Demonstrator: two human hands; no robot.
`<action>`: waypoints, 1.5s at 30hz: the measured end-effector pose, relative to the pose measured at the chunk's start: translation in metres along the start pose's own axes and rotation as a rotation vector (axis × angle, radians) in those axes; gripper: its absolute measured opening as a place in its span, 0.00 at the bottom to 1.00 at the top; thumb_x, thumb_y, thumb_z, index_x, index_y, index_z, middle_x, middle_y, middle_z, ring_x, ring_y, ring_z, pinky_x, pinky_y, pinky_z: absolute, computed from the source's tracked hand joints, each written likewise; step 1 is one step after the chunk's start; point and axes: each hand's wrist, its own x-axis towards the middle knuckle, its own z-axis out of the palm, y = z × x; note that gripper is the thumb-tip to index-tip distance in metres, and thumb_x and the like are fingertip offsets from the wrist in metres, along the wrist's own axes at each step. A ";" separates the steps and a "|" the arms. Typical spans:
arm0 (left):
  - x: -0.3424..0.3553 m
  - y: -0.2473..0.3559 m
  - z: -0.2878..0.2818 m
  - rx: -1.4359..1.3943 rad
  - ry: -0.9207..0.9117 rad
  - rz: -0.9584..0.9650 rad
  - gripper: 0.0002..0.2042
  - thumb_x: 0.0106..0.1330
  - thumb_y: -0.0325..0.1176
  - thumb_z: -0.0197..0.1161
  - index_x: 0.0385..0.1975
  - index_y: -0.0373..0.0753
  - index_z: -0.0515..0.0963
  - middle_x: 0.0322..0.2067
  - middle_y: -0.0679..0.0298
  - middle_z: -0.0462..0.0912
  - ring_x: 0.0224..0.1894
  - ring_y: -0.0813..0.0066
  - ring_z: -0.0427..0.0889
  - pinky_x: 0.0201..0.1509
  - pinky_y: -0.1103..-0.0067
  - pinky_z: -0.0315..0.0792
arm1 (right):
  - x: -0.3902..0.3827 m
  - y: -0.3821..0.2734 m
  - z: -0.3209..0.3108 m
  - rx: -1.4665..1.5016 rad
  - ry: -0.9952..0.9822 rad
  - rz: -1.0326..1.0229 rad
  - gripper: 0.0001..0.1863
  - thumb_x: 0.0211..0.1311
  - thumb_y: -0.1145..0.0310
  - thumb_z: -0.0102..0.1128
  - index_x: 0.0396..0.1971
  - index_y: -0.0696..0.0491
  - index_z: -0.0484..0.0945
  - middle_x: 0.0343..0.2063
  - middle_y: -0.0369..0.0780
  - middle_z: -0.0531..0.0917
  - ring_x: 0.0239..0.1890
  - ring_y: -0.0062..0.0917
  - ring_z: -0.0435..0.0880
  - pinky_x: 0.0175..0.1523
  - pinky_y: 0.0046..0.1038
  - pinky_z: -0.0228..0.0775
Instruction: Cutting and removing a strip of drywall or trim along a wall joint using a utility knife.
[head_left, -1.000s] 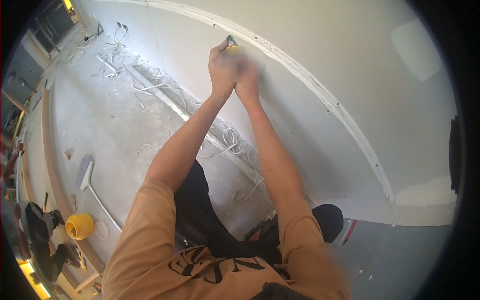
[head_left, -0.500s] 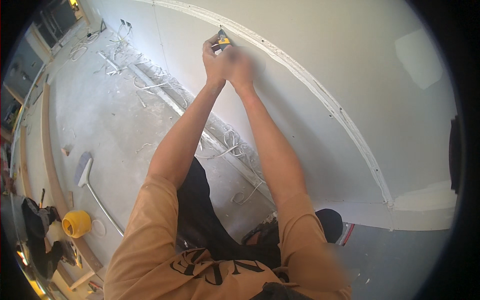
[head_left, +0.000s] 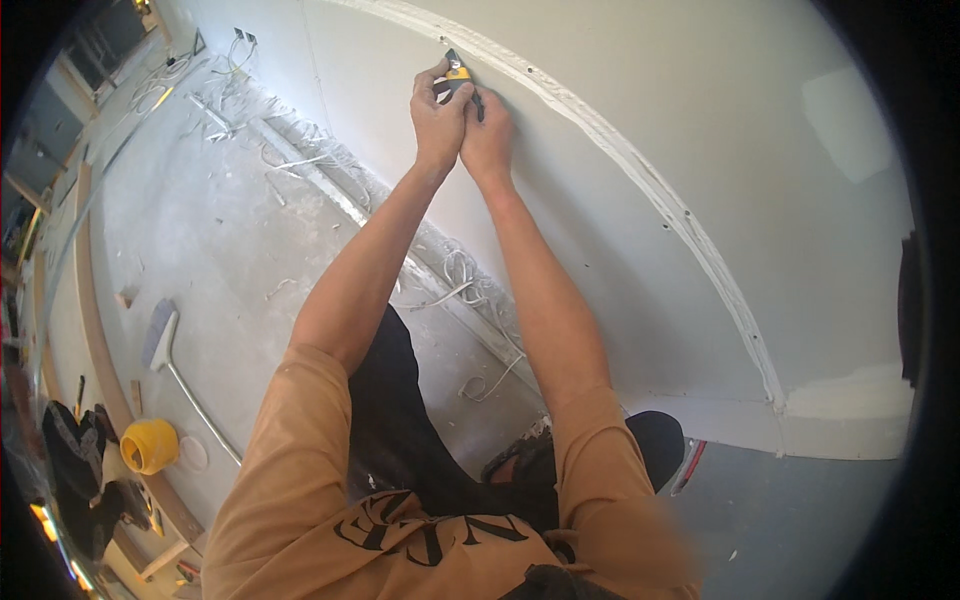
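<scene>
Here, the yellow-black tool (head_left: 458, 74) points up-left, long axis steeply slanted.

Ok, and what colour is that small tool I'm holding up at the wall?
Mostly yellow and black; the tool shows best in the head view.

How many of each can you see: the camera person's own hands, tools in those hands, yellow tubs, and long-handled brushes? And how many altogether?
Bare hands: 2, left hand and right hand
Small yellow-and-black hand tool: 1
Round yellow tub: 1
Grey-headed brush with a long, pale, thin handle: 1
Total: 5
</scene>
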 end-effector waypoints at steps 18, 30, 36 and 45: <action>-0.015 -0.001 0.001 0.008 -0.057 -0.028 0.27 0.74 0.26 0.70 0.72 0.29 0.74 0.51 0.50 0.85 0.48 0.71 0.85 0.51 0.78 0.83 | -0.014 -0.006 -0.014 -0.039 0.027 0.061 0.15 0.76 0.68 0.63 0.54 0.59 0.86 0.45 0.56 0.91 0.49 0.55 0.91 0.55 0.49 0.81; -0.033 0.005 0.014 -0.044 -0.059 -0.024 0.27 0.74 0.26 0.71 0.71 0.27 0.73 0.48 0.52 0.85 0.47 0.73 0.84 0.50 0.78 0.81 | -0.025 -0.006 -0.036 -0.041 0.007 0.069 0.17 0.79 0.68 0.60 0.59 0.62 0.85 0.45 0.55 0.92 0.46 0.45 0.92 0.53 0.41 0.80; -0.040 0.006 0.021 -0.058 -0.058 -0.032 0.27 0.74 0.25 0.71 0.71 0.27 0.74 0.48 0.53 0.85 0.46 0.74 0.83 0.50 0.78 0.80 | -0.028 -0.003 -0.042 -0.054 0.034 0.030 0.16 0.78 0.69 0.60 0.58 0.61 0.85 0.46 0.56 0.91 0.48 0.49 0.92 0.54 0.44 0.81; -0.082 0.021 0.060 0.038 -0.021 0.143 0.21 0.76 0.26 0.70 0.65 0.27 0.77 0.48 0.54 0.85 0.49 0.75 0.83 0.54 0.77 0.80 | -0.037 0.002 -0.104 -0.006 0.031 -0.078 0.16 0.81 0.69 0.60 0.58 0.62 0.84 0.38 0.51 0.92 0.37 0.40 0.92 0.46 0.38 0.82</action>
